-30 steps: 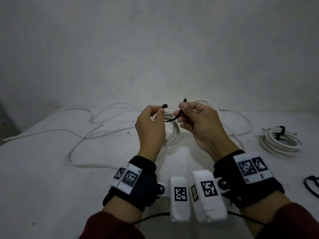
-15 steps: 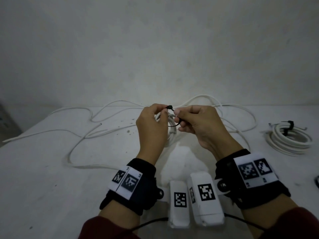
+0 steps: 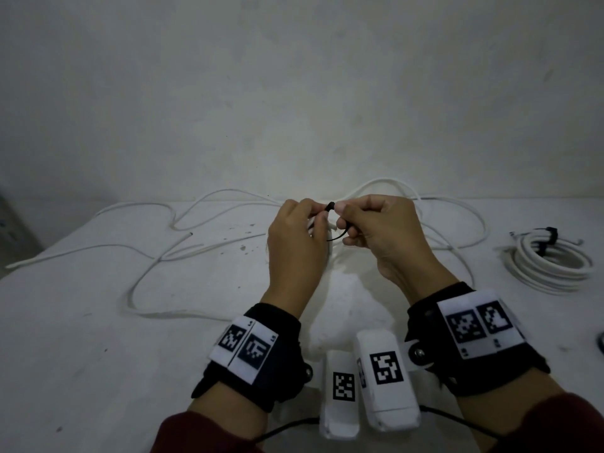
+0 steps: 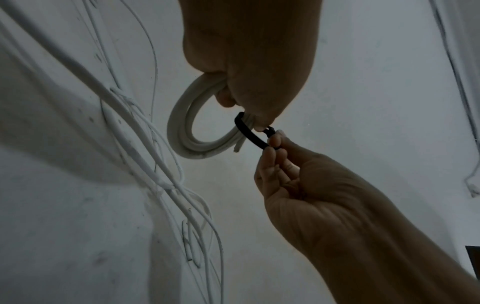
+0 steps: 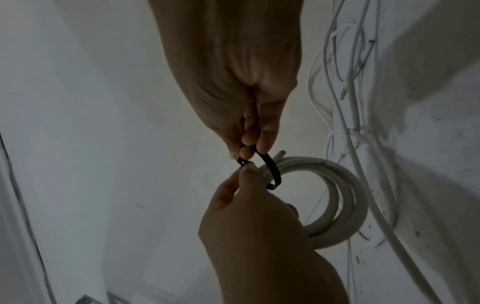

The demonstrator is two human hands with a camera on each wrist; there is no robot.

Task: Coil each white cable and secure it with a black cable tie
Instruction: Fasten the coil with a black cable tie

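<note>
Both hands are raised above the white table (image 3: 81,322), meeting at its middle. My left hand (image 3: 318,210) grips a small coil of white cable (image 4: 182,127) in its curled fingers and pinches the head of a black cable tie (image 4: 249,133) at its fingertips. The tie's strap loops around the coil's strands (image 5: 350,185). My right hand (image 3: 343,217) pinches the other end of the black tie (image 5: 272,170) right beside the head. In the head view the left hand hides most of the coil.
A coiled white cable bound with a black tie (image 3: 552,259) lies at the table's right. Loose white cables (image 3: 196,250) sprawl across the back and left. A dark object (image 3: 599,340) shows at the right edge. A wall stands close behind.
The two ends of the tie were apart a second ago; my hands have come together, and the tail now meets the head. The tie's loop has shrunk.
</note>
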